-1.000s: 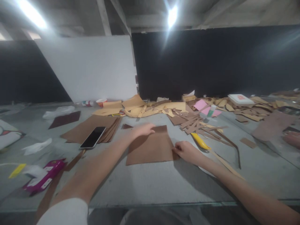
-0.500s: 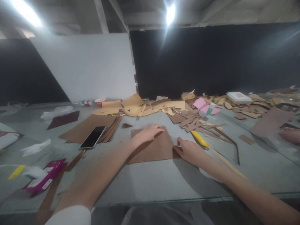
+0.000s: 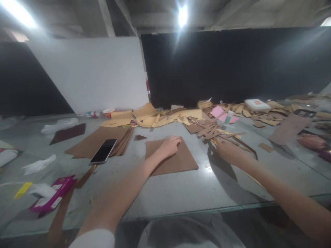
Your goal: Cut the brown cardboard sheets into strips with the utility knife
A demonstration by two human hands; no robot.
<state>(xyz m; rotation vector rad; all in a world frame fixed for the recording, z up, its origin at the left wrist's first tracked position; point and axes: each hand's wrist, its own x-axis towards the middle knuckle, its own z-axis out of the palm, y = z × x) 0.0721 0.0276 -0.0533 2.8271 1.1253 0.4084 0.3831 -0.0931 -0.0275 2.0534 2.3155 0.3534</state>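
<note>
A flat brown sheet (image 3: pixel 178 160), like leather or card, lies on the grey table in front of me. My left hand (image 3: pixel 170 145) rests on its far part with curled fingers, gripping near the far edge; the fingertips are partly hidden. To the right of the sheet, my right hand (image 3: pixel 224 148) is closed around a yellow cutter (image 3: pixel 213 142). Only a small yellow piece shows past the fingers, and the rest is covered by the hand. Brown strips (image 3: pixel 210 129) lie just beyond that hand.
A phone (image 3: pixel 103 151) lies on stacked brown sheets (image 3: pixel 85 143) at left. Nearer are a magenta power strip (image 3: pixel 53 196) and crumpled tissue (image 3: pixel 40 164). Tan scraps (image 3: pixel 160 119) line the back, with a glue stick (image 3: pixel 229 117). Another person's hand (image 3: pixel 312 141) is at far right.
My right hand has left the sheet's right corner, moved right and away from me, and closed on the yellow cutter. My left hand's fingers have curled; the sheet has turned slightly.
</note>
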